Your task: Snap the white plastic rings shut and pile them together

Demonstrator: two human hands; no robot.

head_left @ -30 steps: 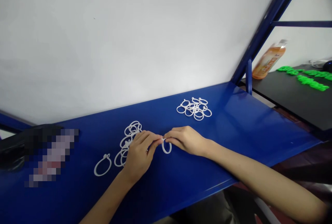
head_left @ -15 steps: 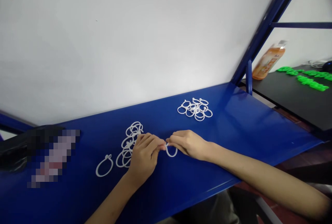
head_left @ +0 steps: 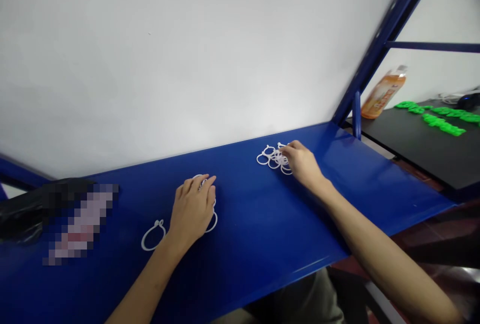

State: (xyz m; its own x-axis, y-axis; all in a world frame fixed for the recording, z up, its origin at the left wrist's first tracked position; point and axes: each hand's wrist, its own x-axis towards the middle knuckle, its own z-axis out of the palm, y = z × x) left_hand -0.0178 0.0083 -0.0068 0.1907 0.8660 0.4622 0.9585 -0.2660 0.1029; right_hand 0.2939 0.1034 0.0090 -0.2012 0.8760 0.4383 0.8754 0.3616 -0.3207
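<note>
My left hand (head_left: 193, 206) lies flat with its fingers stretched over the near pile of white plastic rings (head_left: 213, 222), hiding most of it. One single white ring (head_left: 152, 234) lies just left of that hand. My right hand (head_left: 301, 162) reaches to the far pile of white rings (head_left: 269, 156). Its fingertips are curled and pinched on a ring at the pile's right side. Both piles rest on the blue metal shelf (head_left: 262, 224).
A white wall rises behind the shelf. A black object (head_left: 22, 214) sits at the left end. A slanted blue frame post (head_left: 378, 49) stands at the right. Beyond it a black table (head_left: 420, 149) carries an orange bottle (head_left: 384, 94) and green pieces (head_left: 438, 116).
Both hands held one ring between them at mid-shelf. Now they have parted: the left hand has gone down onto the near pile, and the right hand has reached out to the far pile.
</note>
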